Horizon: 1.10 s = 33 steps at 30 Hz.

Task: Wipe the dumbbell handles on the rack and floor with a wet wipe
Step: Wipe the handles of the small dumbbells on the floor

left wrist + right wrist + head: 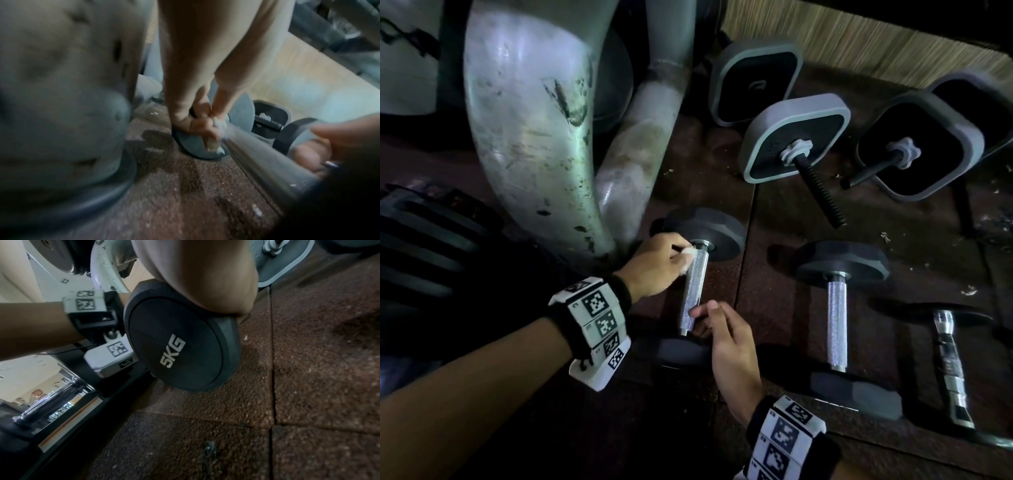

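A black 5KG dumbbell (pixel 703 234) lies on the rubber floor with its knurled chrome handle (pixel 694 291) pointing away from me. My left hand (pixel 678 257) pinches a white wet wipe (pixel 689 254) against the far end of the handle, beside the far head. The left wrist view shows the wipe (pixel 219 128) bunched under my fingers where the handle (pixel 257 155) meets the head. My right hand (pixel 708 312) curls round the handle's near end, above the near head (pixel 180 345), whose face reads 5KG.
A second chrome-handled dumbbell (pixel 837 322) and a third with a taped handle (pixel 950 370) lie to the right. Two adjustable dumbbells with square grey plates (pixel 796 137) (pixel 917 144) sit farther back. A scuffed grey machine leg (pixel 534 120) stands close on the left.
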Each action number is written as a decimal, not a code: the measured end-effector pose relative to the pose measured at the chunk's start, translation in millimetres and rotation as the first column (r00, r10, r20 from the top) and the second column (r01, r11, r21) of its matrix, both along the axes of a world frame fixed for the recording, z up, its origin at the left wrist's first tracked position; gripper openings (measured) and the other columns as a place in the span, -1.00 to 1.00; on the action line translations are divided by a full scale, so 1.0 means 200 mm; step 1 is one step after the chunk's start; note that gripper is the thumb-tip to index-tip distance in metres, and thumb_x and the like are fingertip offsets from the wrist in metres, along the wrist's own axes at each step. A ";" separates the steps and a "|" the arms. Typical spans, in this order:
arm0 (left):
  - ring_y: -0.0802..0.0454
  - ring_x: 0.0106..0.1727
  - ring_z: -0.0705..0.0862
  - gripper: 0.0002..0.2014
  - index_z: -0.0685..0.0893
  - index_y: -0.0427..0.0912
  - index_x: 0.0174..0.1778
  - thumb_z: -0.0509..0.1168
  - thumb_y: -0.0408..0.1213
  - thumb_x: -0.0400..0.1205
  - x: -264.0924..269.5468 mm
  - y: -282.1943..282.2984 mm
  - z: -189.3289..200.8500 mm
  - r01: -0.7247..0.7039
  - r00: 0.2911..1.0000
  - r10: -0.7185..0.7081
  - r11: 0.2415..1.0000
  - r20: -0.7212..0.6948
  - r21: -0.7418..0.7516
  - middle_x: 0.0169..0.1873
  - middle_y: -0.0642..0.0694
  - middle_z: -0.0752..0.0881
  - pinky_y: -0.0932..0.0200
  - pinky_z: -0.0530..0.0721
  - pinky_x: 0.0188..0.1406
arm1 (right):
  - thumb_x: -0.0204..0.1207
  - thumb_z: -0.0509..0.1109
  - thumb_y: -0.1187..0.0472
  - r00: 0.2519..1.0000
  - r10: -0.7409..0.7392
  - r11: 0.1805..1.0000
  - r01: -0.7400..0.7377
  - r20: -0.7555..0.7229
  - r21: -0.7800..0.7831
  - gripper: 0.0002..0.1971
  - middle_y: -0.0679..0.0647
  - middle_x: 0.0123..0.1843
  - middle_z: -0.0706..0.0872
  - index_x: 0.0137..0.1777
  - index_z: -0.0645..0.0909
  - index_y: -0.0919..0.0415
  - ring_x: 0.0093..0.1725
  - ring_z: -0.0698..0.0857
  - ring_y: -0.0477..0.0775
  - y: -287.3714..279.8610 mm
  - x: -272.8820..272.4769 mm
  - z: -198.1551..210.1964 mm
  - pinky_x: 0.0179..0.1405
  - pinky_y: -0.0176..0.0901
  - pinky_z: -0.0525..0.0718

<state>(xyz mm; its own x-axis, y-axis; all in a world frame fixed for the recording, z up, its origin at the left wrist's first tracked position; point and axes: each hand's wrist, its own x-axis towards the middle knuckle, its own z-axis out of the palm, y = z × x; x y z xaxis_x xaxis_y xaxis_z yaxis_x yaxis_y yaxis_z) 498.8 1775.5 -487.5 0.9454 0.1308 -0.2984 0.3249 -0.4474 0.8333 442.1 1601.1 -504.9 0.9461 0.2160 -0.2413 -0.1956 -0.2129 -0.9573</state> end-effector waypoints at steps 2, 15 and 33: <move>0.07 -0.31 0.69 -0.91 0.71 -0.19 -0.01 0.29 -0.34 0.71 -0.02 -0.02 -0.01 -0.001 1.000 0.001 1.000 0.025 -0.001 -0.35 -0.09 0.76 0.18 0.64 -0.12 | 0.67 0.14 -0.07 1.000 -0.001 1.000 0.001 -0.013 0.029 -0.58 0.17 -0.21 0.76 -0.15 0.75 0.15 -0.23 0.67 0.01 0.00 0.00 -0.01 -0.03 -0.05 0.62; 0.14 -0.24 0.54 -0.75 0.68 -0.38 -0.04 0.15 -0.34 0.79 -0.03 -0.01 -0.04 0.049 0.994 -0.060 0.991 -0.090 -0.124 -0.33 -0.04 0.62 0.28 0.50 -0.24 | 0.65 0.16 0.08 1.000 -0.005 0.997 0.004 0.016 0.071 -0.64 0.11 -0.23 0.76 -0.24 0.70 0.19 -0.23 0.66 -0.01 0.00 -0.01 -0.02 -0.08 -0.12 0.59; 0.24 -0.23 0.54 -0.72 0.67 -0.48 0.19 0.11 -0.40 0.77 0.02 -0.03 -0.04 -0.091 0.971 0.026 0.958 -0.236 -0.272 -0.21 -0.04 0.65 0.34 0.47 -0.25 | 0.60 0.18 0.17 1.000 0.002 0.992 -0.002 0.003 0.125 -0.70 0.06 -0.26 0.74 -0.25 0.68 0.25 -0.22 0.65 -0.01 -0.01 0.00 -0.05 -0.11 -0.21 0.58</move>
